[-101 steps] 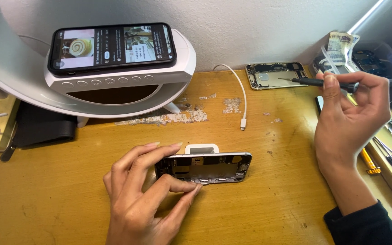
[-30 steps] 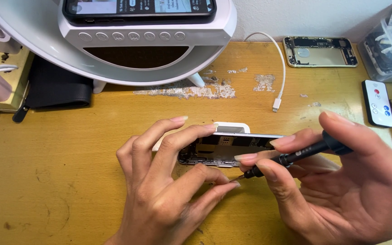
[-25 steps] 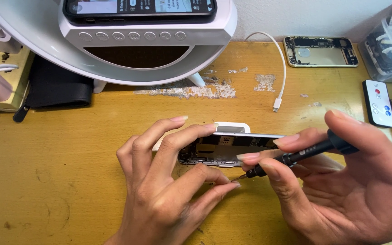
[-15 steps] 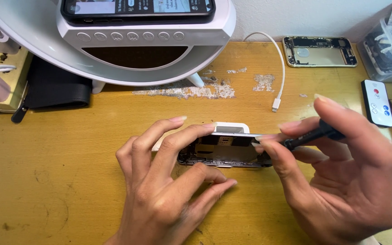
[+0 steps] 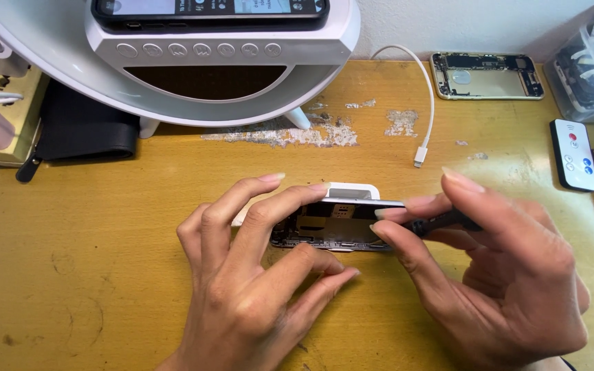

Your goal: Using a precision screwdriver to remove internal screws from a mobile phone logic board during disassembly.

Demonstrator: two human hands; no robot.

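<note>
screwdriver [image 5: 441,223] tip now inside opened phone [image 5: 335,227] — right hand [image 5: 489,275] shifted left

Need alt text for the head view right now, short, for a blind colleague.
Left hand steadies an opened phone on its edge on a wooden desk while the right hand holds a black screwdriver to its end. Behind lie a white cable, a bare phone housing and a white remote.

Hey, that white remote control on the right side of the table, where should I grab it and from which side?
Take the white remote control across its two long edges near the middle, coming straight down from above. It lies flat and slim, buttons up, with bare table along its left edge. The right edge sits close to other items, so come from the left.
</note>
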